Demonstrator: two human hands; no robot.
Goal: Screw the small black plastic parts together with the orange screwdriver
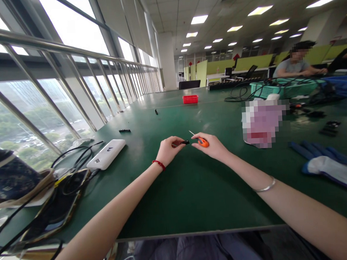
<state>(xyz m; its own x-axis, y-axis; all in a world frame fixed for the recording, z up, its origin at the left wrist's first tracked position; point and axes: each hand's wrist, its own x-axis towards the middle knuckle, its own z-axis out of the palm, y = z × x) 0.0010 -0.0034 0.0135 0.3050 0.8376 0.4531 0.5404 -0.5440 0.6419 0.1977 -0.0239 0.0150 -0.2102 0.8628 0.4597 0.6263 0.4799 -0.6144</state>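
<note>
Over the middle of the green table [176, 192], my left hand [170, 147] pinches a small black part [185, 142] whose kind is too small to make out. My right hand [210, 145] is closed round a screwdriver with an orange handle [203, 142]. Its thin metal shaft points up and to the left, past my fingers, and does not touch the black part. A narrow gap lies between the two hands.
A white power bank [107, 154] and a phone [57, 208] with black cables lie left. Small black pieces [124, 131] and a red bin [190, 99] stand farther off. Blue-white gloves [332, 166], a pixelated bag [263, 123] and a green basket [287, 87] lie right; another person [295, 63] sits beyond.
</note>
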